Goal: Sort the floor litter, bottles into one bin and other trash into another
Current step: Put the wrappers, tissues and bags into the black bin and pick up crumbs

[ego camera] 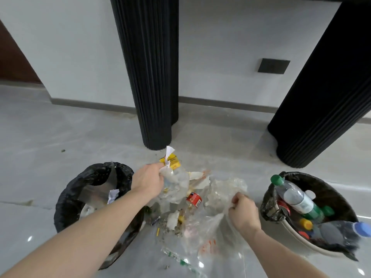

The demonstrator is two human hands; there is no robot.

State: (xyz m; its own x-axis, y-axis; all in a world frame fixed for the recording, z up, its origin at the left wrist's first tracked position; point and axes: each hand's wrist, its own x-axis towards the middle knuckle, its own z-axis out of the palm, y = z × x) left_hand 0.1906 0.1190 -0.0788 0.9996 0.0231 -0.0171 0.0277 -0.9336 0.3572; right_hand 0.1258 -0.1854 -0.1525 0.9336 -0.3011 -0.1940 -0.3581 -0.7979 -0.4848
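My left hand (148, 180) grips wrapper bundle (174, 177), right hand (244, 212) pinches clear bag (226, 189); loose scraps may spill short of left bin (66, 199).

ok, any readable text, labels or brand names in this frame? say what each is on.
None legible.
Small red can: white label print, blurred.
Yellow wrapper held in the left hand: dark marks, unreadable.
Clear green-capped bottle in the right bin: label too blurred.
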